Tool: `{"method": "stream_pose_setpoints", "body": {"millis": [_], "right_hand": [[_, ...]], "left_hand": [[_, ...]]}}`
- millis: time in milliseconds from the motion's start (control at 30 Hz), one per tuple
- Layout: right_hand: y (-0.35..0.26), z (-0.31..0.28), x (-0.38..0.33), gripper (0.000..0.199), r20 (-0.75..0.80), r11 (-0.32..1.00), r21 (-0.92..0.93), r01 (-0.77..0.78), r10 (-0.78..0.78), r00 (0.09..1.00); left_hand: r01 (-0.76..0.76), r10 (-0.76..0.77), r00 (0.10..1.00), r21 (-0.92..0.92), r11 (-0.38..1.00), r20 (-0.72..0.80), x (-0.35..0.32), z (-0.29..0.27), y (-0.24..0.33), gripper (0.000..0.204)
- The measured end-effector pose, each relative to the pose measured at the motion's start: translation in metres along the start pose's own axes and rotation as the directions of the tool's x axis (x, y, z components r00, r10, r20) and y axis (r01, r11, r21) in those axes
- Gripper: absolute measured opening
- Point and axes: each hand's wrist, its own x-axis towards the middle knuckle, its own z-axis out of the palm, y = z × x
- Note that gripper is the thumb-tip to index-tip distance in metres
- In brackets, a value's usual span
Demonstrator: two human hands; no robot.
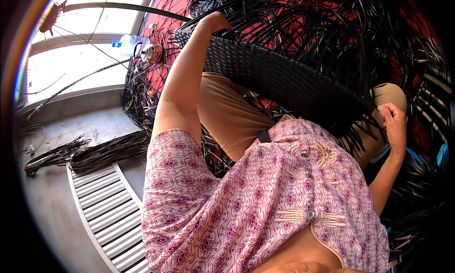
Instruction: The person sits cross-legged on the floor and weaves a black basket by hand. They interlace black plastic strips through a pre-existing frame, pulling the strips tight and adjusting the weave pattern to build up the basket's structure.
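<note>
A black woven wicker piece [279,74], made of flat plastic strips, lies slantwise across my lap, with loose strip ends sticking out along its far rim and at its right end. My left hand [215,21] is at its far left corner, fingers curled down among the loose strips; what they grip is hidden. Beside the right end, above my knee, my right hand [394,123] is raised and closed, thumb and fingers pinched together. Whatever may be between those fingertips is too small to make out.
Tangled black strips [327,17] cover the red floor beyond. At left, a bundle of strips [111,152] lies across a white slatted rack [109,211]. A metal kettle [151,53] and a clear plastic bottle [129,44] stand near the bright window [85,24].
</note>
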Motion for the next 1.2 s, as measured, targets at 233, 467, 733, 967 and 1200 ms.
{"method": "stream_pose_setpoints", "body": {"millis": [233, 467, 733, 967, 1200], "right_hand": [[-0.006, 0.013, 0.003, 0.019, -0.037, 0.999, 0.047, -0.013, 0.015, 0.999], [-0.012, 0.022, 0.004, 0.019, -0.042, 0.999, 0.050, 0.014, -0.012, 0.999], [-0.001, -0.004, -0.003, 0.024, -0.043, 0.999, -0.040, 0.007, -0.009, 0.999], [0.008, 0.000, -0.004, 0.022, -0.024, 1.000, -0.006, -0.018, 0.018, 1.000], [-0.006, 0.008, -0.003, 0.020, -0.020, 1.000, 0.005, -0.027, 0.027, 0.999]], "left_hand": [[0.077, -0.062, 0.989, 0.116, 0.990, -0.133, 0.034, 0.025, -0.009, 0.050], [0.024, -0.040, 0.998, -0.353, 0.935, -0.038, -0.004, -0.005, -0.023, 0.030], [-0.022, -0.047, 0.982, -0.357, 0.934, -0.182, 0.040, 0.011, -0.075, 0.025], [0.105, -0.079, 0.985, 0.165, 0.981, -0.155, 0.019, -0.005, -0.035, 0.046], [0.325, -0.296, 0.920, 0.081, 0.942, -0.256, -0.002, -0.003, -0.003, 0.054]]}}
